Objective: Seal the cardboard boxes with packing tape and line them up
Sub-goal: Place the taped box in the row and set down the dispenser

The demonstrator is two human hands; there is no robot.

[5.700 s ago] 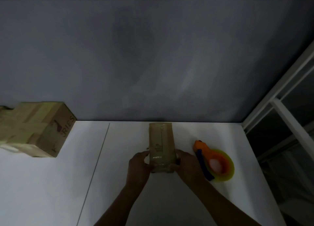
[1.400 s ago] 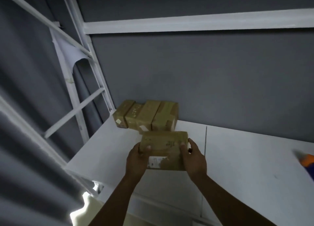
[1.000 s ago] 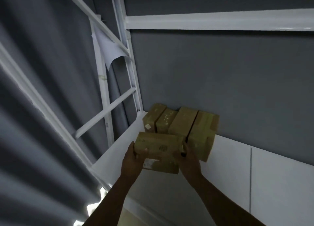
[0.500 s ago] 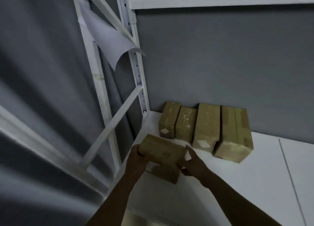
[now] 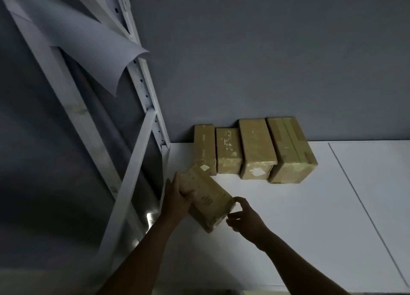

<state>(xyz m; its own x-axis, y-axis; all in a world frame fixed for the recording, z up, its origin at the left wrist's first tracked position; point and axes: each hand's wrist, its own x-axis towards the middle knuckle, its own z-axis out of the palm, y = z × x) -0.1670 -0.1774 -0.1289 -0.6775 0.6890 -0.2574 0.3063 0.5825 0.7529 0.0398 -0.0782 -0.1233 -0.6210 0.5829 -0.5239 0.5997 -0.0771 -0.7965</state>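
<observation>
- Held box (image 5: 206,197): brown cardboard, lies at a slant, far end toward the back-left, near end toward the right hand. It's at the left edge of the white surface (image 5: 310,217), in front of the row. Can't tell if its underside rests on the surface or is just above it.
- Left hand (image 5: 177,198): clamped on the box's far-left part, thumb over the top face, fingers wrapped round the side.
- Right hand (image 5: 246,217): at the box's near-right end, fingers curled, index tip by the top corner, thumb by the end face. Can't tell if it touches or is just off.
- Row of four boxes (image 5: 255,150): side by side, backs to the grey wall (image 5: 255,61), sides touching or nearly so. The rightmost box (image 5: 290,150) is the biggest, w/ tape strips along and across its top. The 2 on the left are smaller.
- Held box's far end overlaps the front of the leftmost box (image 5: 204,146) in this view; a small white label (image 5: 204,167) shows there.
- White rack (image 5: 153,108) stands left of the surface, w/ a diagonal brace.
- Paper sheet (image 5: 88,48) hangs off the rack, lower corner curled out.
- Thin seam (image 5: 366,208) runs across the surface, right of the boxes.
- Light is dim, print on the boxes not readable.
</observation>
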